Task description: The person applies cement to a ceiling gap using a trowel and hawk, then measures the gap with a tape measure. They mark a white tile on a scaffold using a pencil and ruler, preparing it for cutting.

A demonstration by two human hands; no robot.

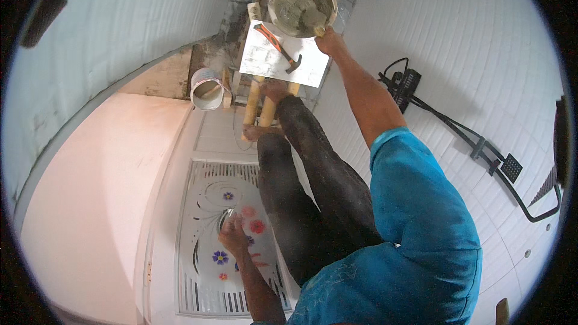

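Far up the view, my right hand (329,42) grips the handle of a trowel (312,18) whose blade sits in wet grey mortar. The mortar fills the lower part of a round bucket (274,1). Lower and to the left, my left hand (232,236) is closed, above a white panel with coloured flowers (205,229). Something pale and shiny shows at its fingertips, too unclear to name. A claw hammer (274,43) with an orange and black handle lies on a white board (308,72) in front of the bucket.
My bare feet (263,132) rest on yellowish wooden rungs (253,108). Left of them stands a white pail (208,91) with a pale stick-like thing inside. A black shower fixture (404,87) with pipe and square plate (511,168) is along the white ribbed wall (433,12) at right.
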